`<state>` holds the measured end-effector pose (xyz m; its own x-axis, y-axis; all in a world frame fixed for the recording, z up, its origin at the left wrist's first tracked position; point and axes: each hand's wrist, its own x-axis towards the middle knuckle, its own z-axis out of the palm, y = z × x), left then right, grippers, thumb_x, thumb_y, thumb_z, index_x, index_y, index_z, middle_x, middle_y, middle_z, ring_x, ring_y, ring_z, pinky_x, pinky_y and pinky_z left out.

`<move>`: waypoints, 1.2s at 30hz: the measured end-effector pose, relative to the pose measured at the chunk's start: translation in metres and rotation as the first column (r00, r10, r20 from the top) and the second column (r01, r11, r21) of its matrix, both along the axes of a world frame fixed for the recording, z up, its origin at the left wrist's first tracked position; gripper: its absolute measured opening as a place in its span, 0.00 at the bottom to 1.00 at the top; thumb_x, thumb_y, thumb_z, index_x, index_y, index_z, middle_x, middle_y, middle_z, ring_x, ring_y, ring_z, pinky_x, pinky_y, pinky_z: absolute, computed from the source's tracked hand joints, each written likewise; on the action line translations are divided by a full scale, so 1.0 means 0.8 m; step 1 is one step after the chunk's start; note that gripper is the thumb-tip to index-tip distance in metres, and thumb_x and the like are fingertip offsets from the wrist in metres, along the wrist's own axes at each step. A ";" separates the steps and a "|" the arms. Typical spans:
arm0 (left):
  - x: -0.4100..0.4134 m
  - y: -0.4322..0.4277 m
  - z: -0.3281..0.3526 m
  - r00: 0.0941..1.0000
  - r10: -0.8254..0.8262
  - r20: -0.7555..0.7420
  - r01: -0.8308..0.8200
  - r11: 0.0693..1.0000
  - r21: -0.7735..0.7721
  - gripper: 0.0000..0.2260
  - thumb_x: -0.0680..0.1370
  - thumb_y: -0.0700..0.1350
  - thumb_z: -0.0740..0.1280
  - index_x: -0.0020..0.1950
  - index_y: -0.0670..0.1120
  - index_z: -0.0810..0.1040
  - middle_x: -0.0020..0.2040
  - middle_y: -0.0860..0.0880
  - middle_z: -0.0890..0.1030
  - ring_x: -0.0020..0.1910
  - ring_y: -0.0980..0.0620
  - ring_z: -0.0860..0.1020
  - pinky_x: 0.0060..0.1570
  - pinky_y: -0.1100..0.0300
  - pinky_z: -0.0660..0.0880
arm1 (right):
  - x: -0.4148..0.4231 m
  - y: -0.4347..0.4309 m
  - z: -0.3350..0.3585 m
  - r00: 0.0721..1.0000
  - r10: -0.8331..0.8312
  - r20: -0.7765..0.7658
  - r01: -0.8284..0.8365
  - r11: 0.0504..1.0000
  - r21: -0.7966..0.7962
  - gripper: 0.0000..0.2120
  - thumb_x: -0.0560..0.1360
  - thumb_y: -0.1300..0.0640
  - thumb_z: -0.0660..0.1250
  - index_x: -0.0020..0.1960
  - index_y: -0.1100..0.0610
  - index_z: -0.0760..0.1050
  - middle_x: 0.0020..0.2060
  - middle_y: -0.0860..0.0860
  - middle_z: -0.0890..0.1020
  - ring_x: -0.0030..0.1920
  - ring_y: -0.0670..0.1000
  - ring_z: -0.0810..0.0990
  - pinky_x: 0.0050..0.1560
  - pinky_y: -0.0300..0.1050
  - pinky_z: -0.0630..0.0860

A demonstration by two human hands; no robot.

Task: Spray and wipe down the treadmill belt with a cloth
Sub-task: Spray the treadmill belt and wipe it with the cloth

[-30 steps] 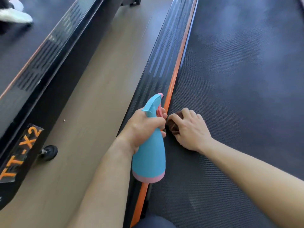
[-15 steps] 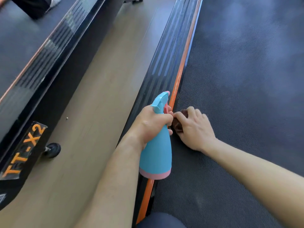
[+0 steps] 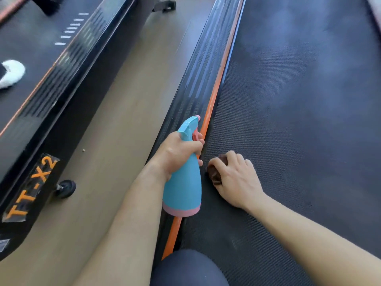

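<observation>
The right hand (image 3: 237,179) lies palm down on the treadmill belt (image 3: 299,120), its fingers curled over a bunched brown cloth (image 3: 214,172). Only the cloth's left edge and a bit between the fingers show, and the rest is hidden under the hand. The cloth sits on the belt's left margin, pressed down beneath the fingertips, near the orange strip (image 3: 218,83) but apart from it.

Just to the left, the left hand (image 3: 178,153) grips the neck of a blue spray bottle (image 3: 183,188), fingers wrapped round it, with one finger on the pink trigger. The bottle is held off the surface and tilted, with its nozzle pointing away up the treadmill and its pink base towards the person. It hangs over the orange strip and the ribbed black side rail (image 3: 198,79). The gap between bottle and cloth is small, and the two hands do not touch.

Further up, the belt shows pale, hazy patches. A dark-clad knee (image 3: 185,269) sits at the bottom edge, on the belt's near end. Left of the rail runs a strip of tan floor (image 3: 115,120). Beyond it stands a neighbouring treadmill (image 3: 68,65) with an orange "TT-X2" label (image 3: 31,188) and a small black wheel (image 3: 66,188). A white shoe (image 3: 11,73) rests on that machine's belt.
</observation>
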<state>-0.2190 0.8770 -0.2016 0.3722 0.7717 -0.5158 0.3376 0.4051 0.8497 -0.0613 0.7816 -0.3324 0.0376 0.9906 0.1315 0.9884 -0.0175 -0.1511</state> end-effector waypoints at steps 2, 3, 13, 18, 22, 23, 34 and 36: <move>0.002 -0.003 0.001 1.000 0.008 0.013 -0.008 1.000 -0.010 0.15 0.75 0.31 0.65 0.56 0.45 0.82 0.52 0.46 0.83 0.42 0.44 0.81 0.35 0.59 0.81 | 0.015 -0.009 0.001 0.999 0.053 -0.002 -0.053 0.998 -0.018 0.22 0.70 0.43 0.68 0.63 0.46 0.72 0.51 0.55 0.73 0.47 0.60 0.74 0.45 0.54 0.73; 0.004 -0.005 0.001 1.000 0.006 0.009 -0.006 1.000 -0.015 0.14 0.75 0.31 0.65 0.55 0.46 0.82 0.52 0.46 0.83 0.42 0.44 0.81 0.34 0.60 0.80 | 0.021 0.000 0.002 0.999 0.035 0.001 -0.035 0.999 -0.026 0.22 0.71 0.42 0.68 0.63 0.46 0.72 0.51 0.55 0.73 0.48 0.60 0.74 0.46 0.54 0.73; 0.018 -0.034 -0.004 0.999 -0.035 -0.042 0.033 0.998 -0.051 0.23 0.66 0.37 0.68 0.58 0.53 0.82 0.58 0.45 0.85 0.55 0.46 0.84 0.55 0.43 0.84 | 0.022 0.039 0.012 0.964 -0.240 -0.117 0.237 0.971 -0.038 0.19 0.74 0.45 0.65 0.64 0.47 0.69 0.54 0.56 0.72 0.53 0.61 0.72 0.51 0.56 0.71; 0.047 -0.038 0.001 0.991 -0.116 -0.074 0.116 0.993 0.004 0.22 0.73 0.31 0.66 0.58 0.56 0.81 0.62 0.44 0.84 0.48 0.47 0.83 0.46 0.53 0.85 | 0.062 -0.083 0.001 0.992 -0.058 -0.114 0.059 0.998 0.006 0.20 0.72 0.43 0.65 0.62 0.44 0.71 0.51 0.54 0.72 0.48 0.59 0.73 0.48 0.53 0.73; 0.085 -0.054 0.005 0.970 -0.236 -0.058 0.238 0.971 0.033 0.28 0.74 0.30 0.65 0.64 0.61 0.79 0.61 0.46 0.84 0.42 0.46 0.82 0.43 0.56 0.85 | 0.175 -0.070 0.005 0.908 -0.410 -0.091 0.409 0.912 -0.027 0.19 0.76 0.43 0.65 0.65 0.44 0.70 0.56 0.56 0.72 0.54 0.62 0.73 0.54 0.55 0.71; 0.093 -0.059 0.007 0.964 -0.263 -0.044 0.264 0.964 0.036 0.30 0.75 0.29 0.65 0.67 0.61 0.78 0.60 0.47 0.84 0.41 0.46 0.82 0.41 0.57 0.84 | 0.203 -0.073 0.005 0.861 -0.495 -0.115 0.492 0.869 -0.055 0.18 0.77 0.42 0.64 0.66 0.44 0.70 0.57 0.57 0.71 0.56 0.62 0.72 0.56 0.56 0.71; 0.150 -0.100 -0.001 0.929 -0.368 -0.039 0.367 0.930 -0.020 0.20 0.76 0.28 0.65 0.63 0.45 0.80 0.64 0.41 0.83 0.40 0.45 0.80 0.33 0.63 0.80 | 0.161 -0.149 -0.007 0.951 -0.306 -0.041 0.307 0.951 0.041 0.20 0.73 0.42 0.66 0.62 0.46 0.72 0.51 0.56 0.73 0.49 0.61 0.74 0.49 0.55 0.73; 0.151 -0.102 -0.007 0.932 -0.361 -0.022 0.360 0.933 -0.022 0.19 0.73 0.30 0.67 0.60 0.48 0.80 0.61 0.43 0.84 0.39 0.47 0.81 0.34 0.62 0.80 | 0.193 -0.113 -0.002 0.908 -0.414 -0.066 0.417 0.907 0.054 0.18 0.75 0.42 0.64 0.62 0.46 0.72 0.52 0.57 0.73 0.51 0.62 0.74 0.51 0.56 0.72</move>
<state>-0.0981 0.7954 -0.2074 0.6105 0.5788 -0.5406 0.4850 0.2665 0.8329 0.0928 0.6909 -0.3341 0.4527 0.8729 0.1818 0.8843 -0.4134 -0.2169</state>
